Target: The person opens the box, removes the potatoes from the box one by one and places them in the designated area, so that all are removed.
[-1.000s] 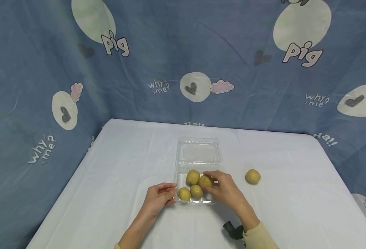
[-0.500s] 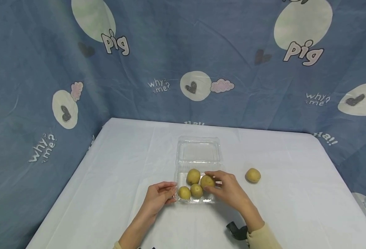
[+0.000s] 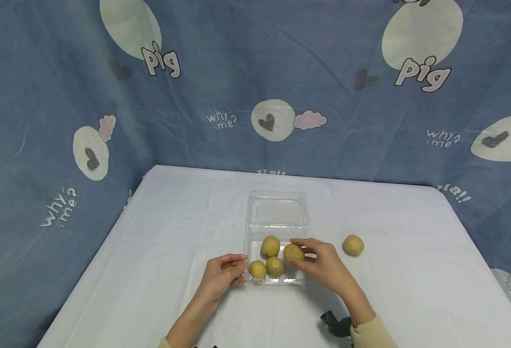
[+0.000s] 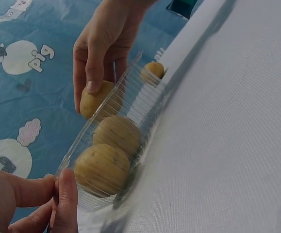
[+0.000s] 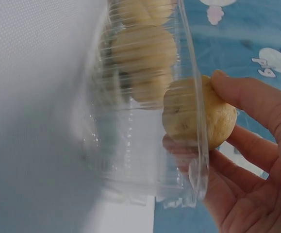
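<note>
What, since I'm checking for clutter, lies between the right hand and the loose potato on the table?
Only bare white cloth separates the right hand from the loose potato, in the head view.

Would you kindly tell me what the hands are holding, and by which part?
The left hand pinches the clear container by its left rim; the right hand holds a potato by its opposite sides.

Three potatoes crowd the left of the container, leaving room at front right. The right hand blocks that side; a gap lies between it and the lone potato.
</note>
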### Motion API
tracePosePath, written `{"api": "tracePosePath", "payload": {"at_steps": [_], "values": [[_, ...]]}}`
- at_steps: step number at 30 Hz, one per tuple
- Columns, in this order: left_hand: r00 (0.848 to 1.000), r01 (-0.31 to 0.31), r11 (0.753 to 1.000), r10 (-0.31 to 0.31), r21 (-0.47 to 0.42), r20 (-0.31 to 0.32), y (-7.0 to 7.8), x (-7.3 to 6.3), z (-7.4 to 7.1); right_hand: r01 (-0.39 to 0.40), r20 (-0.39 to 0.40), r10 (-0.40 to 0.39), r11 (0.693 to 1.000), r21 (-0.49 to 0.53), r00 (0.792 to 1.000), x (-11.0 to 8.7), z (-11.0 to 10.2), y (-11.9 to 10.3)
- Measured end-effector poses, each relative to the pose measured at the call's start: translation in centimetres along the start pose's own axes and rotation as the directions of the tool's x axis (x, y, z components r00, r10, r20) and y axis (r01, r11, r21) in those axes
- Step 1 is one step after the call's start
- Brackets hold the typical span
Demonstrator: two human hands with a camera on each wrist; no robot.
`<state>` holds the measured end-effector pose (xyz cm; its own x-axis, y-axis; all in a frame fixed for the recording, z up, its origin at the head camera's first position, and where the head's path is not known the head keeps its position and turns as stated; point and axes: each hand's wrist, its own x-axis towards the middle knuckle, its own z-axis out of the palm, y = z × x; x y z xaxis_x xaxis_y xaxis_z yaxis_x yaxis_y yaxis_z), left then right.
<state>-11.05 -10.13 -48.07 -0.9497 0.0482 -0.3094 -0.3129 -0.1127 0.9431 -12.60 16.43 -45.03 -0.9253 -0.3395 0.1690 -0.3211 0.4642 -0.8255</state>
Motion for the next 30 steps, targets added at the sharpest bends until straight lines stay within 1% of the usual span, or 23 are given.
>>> {"api": "tracePosePath", "payload": {"at_steps": [8,16,23,30], "values": [[1.000,-0.004,1.000,0.004,0.008,0.007,0.0,0.0,-0.1,0.002,-0.022,-0.001,0.999,0.036,1.000,-0.4,-0.6,0.1],[1.000,-0.003,1.000,0.003,0.003,0.002,-0.1,0.1,-0.1,-0.019,-0.042,0.021,0.998,0.052,0.999,-0.9,-1.2,0.1],[1.000,-0.001,1.000,0.001,0.010,0.016,-0.2,0.1,-0.2,-0.039,-0.050,0.043,0.997,0.071,0.998,-1.3,-1.6,0.1],[1.000,-0.002,1.000,0.002,0.017,0.018,-0.1,0.1,-0.2,-0.035,-0.072,0.041,0.996,0.088,0.997,-1.5,-2.2,0.3]]}}
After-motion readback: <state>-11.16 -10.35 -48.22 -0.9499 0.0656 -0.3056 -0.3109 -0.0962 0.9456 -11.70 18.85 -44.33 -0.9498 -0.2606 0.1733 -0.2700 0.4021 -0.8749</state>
